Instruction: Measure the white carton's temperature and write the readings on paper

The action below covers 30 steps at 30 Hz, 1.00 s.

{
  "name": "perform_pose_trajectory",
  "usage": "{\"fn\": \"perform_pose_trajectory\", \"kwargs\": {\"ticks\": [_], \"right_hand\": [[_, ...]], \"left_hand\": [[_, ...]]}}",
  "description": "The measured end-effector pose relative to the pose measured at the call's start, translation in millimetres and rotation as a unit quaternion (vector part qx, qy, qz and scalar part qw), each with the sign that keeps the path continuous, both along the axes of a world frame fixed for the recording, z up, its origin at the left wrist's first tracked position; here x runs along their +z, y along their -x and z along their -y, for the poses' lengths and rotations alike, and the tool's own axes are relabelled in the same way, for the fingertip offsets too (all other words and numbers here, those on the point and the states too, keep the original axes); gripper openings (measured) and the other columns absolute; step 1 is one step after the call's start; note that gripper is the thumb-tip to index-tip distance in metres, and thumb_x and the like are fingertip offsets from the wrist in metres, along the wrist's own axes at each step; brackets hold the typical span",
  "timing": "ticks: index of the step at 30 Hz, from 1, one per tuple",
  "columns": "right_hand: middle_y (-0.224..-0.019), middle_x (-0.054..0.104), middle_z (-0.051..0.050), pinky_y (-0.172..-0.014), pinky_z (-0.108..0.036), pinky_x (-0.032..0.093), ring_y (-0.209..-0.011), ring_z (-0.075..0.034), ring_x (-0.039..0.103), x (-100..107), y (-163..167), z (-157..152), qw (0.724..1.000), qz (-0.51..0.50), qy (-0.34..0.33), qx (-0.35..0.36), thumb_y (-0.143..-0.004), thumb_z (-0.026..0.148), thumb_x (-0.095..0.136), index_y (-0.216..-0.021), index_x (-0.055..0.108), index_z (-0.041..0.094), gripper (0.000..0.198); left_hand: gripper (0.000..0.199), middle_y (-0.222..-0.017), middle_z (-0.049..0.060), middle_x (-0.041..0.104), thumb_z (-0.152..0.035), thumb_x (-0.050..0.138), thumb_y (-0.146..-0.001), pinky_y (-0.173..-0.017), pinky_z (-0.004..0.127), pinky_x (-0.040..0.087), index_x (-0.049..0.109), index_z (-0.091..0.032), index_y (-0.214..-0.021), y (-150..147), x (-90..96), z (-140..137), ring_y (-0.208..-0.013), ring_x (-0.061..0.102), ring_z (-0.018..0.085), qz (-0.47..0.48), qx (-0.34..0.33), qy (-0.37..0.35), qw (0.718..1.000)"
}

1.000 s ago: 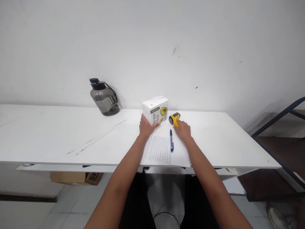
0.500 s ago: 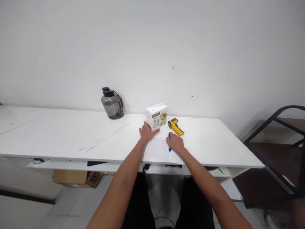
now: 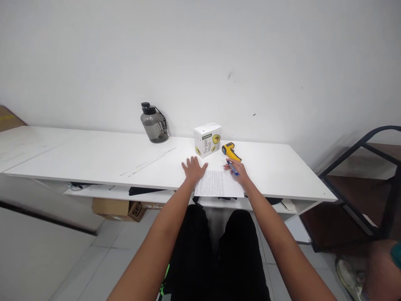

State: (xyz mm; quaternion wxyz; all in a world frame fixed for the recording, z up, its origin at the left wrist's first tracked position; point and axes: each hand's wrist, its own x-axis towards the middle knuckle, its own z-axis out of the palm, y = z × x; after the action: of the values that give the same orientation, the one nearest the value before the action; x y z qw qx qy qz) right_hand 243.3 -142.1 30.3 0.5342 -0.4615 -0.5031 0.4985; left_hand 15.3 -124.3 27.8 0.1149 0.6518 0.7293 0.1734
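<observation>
My left hand (image 3: 194,169) lies flat with fingers spread, at the upper left corner of a sheet of paper (image 3: 213,186) covered in rows of writing. In my right hand (image 3: 238,170) is a blue pen (image 3: 232,168), tilted above the right side of the sheet. A white "Su-per Meal" box (image 3: 207,141) with avocado pictures stands upright just beyond my left fingertips. Right of the box, a yellow and black infrared thermometer (image 3: 232,152) lies close to my right fingers.
A large grey water bottle (image 3: 154,125) stands against the wall on the white desk (image 3: 94,154). Cardboard boxes (image 3: 112,208) sit below the desk. On the right are a dark metal-framed rack (image 3: 360,190) and another person's leg and shoe (image 3: 349,276).
My left hand has come away from the box and now rests flat by the paper. My right hand has raised the pen from the desk. The view has shifted, showing more floor.
</observation>
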Motion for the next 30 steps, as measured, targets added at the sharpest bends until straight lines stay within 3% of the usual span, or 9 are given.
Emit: {"fn": "perform_pose_trajectory", "kwargs": {"ticks": [2, 6, 11, 15, 17, 21, 25, 30], "right_hand": [[-0.084, 0.076, -0.007, -0.063, -0.029, 0.046, -0.078, -0.021, 0.07, -2, 1, -1, 1.0, 0.006, -0.002, 0.01, -0.063, 0.047, 0.073, -0.107, 0.069, 0.017, 0.054], [-0.062, 0.061, 0.004, -0.065, -0.032, 0.046, -0.061, -0.016, 0.057, -3, 6, 1, 0.998, 0.053, -0.019, -0.008, -0.059, 0.061, 0.082, -0.089, 0.066, 0.02, 0.053], [-0.063, 0.056, 0.002, -0.07, -0.033, 0.045, -0.067, -0.017, 0.053, 1, 8, 11, 0.983, 0.166, -0.065, -0.041, -0.076, 0.074, 0.066, -0.07, 0.062, 0.022, 0.052], [-0.054, 0.048, 0.003, -0.066, -0.033, 0.041, -0.06, -0.018, 0.05, 3, 7, 13, 0.983, 0.181, -0.028, 0.005, -0.089, 0.072, 0.048, -0.077, 0.07, 0.023, 0.055], [-0.056, 0.051, 0.002, -0.066, -0.032, 0.04, -0.061, -0.018, 0.051, 2, 7, 12, 0.984, 0.172, -0.026, 0.019, -0.09, 0.068, 0.045, -0.08, 0.072, 0.022, 0.054], [-0.055, 0.054, 0.0, -0.068, -0.032, 0.042, -0.063, -0.019, 0.053, 1, 9, 8, 0.986, 0.162, -0.027, -0.017, -0.09, 0.059, 0.041, -0.066, 0.065, 0.023, 0.049], [-0.062, 0.062, -0.002, -0.073, -0.034, 0.044, -0.072, -0.021, 0.059, 6, 11, 11, 0.975, 0.215, -0.012, -0.059, -0.086, 0.058, 0.052, -0.061, 0.064, 0.023, 0.045], [-0.075, 0.072, -0.004, -0.081, -0.034, 0.046, -0.085, -0.023, 0.063, 15, 12, 17, 0.966, 0.254, -0.003, -0.055, -0.084, 0.048, 0.052, -0.062, 0.065, 0.023, 0.036]], "left_hand": [[0.086, -0.172, 0.017, 0.02, -0.066, 0.032, -0.096, -0.128, 0.063, 0.001, 0.03, -0.012, -0.162, 0, -1.5, -3, -0.162, 0.008, 0.038, 0.001, -0.001, -0.005, 1.0], [0.086, -0.173, 0.017, 0.018, -0.067, 0.031, -0.096, -0.128, 0.063, 0.003, 0.029, -0.013, -0.162, 1, -3.1, -5, -0.162, 0.007, 0.037, -0.007, 0.003, 0.007, 1.0], [0.089, -0.174, 0.015, 0.014, -0.069, 0.023, -0.096, -0.129, 0.061, 0.003, 0.025, -0.012, -0.164, 0, -0.8, -4, -0.162, 0.005, 0.036, -0.04, 0.0, 0.03, 0.999], [0.088, -0.174, 0.013, 0.014, -0.068, 0.02, -0.097, -0.129, 0.06, 0.006, 0.024, -0.012, -0.164, -1, 0.3, -4, -0.162, 0.007, 0.036, -0.066, 0.007, 0.033, 0.997], [0.088, -0.174, 0.013, 0.015, -0.068, 0.02, -0.097, -0.129, 0.06, 0.007, 0.025, -0.012, -0.164, -1, 0.5, -3, -0.162, 0.007, 0.036, -0.073, 0.008, 0.032, 0.997], [0.087, -0.174, 0.013, 0.016, -0.068, 0.02, -0.097, -0.129, 0.06, 0.008, 0.026, -0.013, -0.164, 0, 0.9, -3, -0.162, 0.008, 0.036, -0.076, 0.004, 0.031, 0.997], [0.087, -0.174, 0.013, 0.016, -0.068, 0.021, -0.097, -0.129, 0.06, 0.008, 0.026, -0.012, -0.164, 0, 0.8, -3, -0.162, 0.009, 0.035, -0.075, 0.006, 0.029, 0.997], [0.087, -0.174, 0.013, 0.016, -0.067, 0.021, -0.097, -0.129, 0.06, 0.008, 0.027, -0.011, -0.164, 0, 1.6, -2, -0.162, 0.009, 0.035, -0.071, 0.005, 0.028, 0.997]]}}
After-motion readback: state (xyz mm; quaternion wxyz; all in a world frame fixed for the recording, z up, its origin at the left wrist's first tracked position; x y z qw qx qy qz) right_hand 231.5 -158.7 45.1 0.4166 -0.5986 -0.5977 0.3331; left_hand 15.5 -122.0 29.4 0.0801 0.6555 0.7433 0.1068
